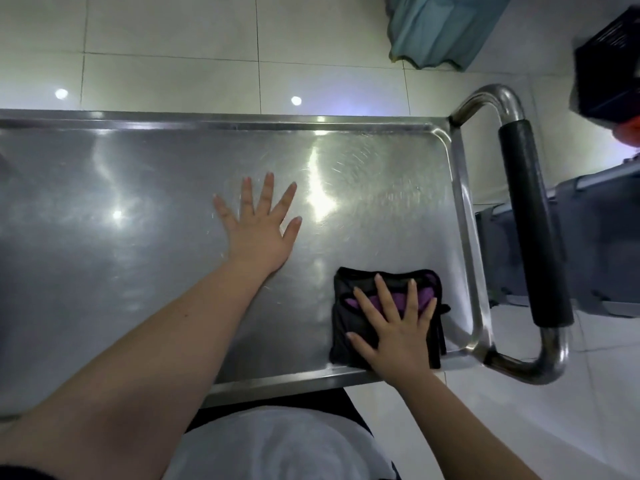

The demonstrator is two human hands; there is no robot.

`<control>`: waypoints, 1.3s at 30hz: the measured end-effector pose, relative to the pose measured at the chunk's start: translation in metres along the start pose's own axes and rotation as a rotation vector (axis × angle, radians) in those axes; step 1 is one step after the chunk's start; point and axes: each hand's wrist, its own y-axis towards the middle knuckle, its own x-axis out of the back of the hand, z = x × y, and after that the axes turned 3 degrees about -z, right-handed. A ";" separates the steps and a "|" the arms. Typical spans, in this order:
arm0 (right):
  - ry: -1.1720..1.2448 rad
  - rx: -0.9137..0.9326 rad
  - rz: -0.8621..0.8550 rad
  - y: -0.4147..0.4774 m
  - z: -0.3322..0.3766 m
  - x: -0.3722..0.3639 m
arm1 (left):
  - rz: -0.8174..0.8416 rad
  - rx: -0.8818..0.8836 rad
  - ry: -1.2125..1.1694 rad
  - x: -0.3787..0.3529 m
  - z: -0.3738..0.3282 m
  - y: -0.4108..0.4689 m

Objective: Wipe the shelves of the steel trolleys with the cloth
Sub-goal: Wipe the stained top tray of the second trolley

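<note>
Presses the cloth [346, 282] flat with the right hand [398, 337], fingers straight and spread over the black-and-purple folds. Lays the left hand [259, 237] palm-down on the bare steel shelf [121, 237], fingers splayed, holding nothing. Places the cloth at the shelf's near right corner, just beside the raised rim, near the trolley handle [533, 220]. Shows tiled floor [173, 46] and a teal curtain [436, 29] beyond.

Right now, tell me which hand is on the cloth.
The right hand, fingers spread flat on the folded black and purple cloth in a corner of the shelf. The left hand rests flat on bare steel.
</note>
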 end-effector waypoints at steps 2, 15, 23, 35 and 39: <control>0.026 0.020 0.009 0.001 -0.003 0.001 | -0.014 0.014 0.022 -0.006 -0.001 0.000; 0.043 -0.093 -0.065 0.269 -0.091 0.082 | -0.019 0.047 0.048 -0.006 -0.006 0.008; -0.006 -0.051 -0.068 0.029 -0.110 0.006 | 0.028 0.064 0.058 0.001 -0.010 0.005; 0.060 0.358 -0.115 0.025 0.075 -0.001 | 0.009 0.056 0.048 0.004 -0.006 0.005; -0.008 0.101 -0.177 0.018 -0.023 -0.003 | 0.019 0.047 0.040 0.005 -0.007 0.007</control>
